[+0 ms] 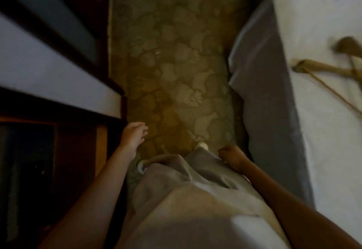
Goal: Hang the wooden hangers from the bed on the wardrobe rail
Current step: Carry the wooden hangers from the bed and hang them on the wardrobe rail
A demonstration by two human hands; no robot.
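Our clothing: loose pale trousers (188, 199) fill the bottom of the view, so we judge that we are standing in the aisle between wardrobe and bed, looking straight down.
Right hand (232, 155): curled into a loose fist beside our hip, next to the bed's edge; nothing shows in it, which suits a hand between pick-ups.
Left hand (134, 136): open, fingers relaxed and slightly spread, empty; it hangs over the carpet just beside the wardrobe's dark frame.
Carpet (172, 62): a flowered, olive-toned strip running ahead of us, bare of hangers.
Wardrobe (58, 96): dark wood with pale panels on our left; its rail is not in view, so we cannot tell what already hangs there.
Bed (317, 23): on our right, white sheet over a grey side.
Hangers (329, 68): on the sheet near the right edge of view, well apart from both hands; light brown wood, blurred, arms crossing one another, a thin bar slanting off. We think there are two but cannot be sure.
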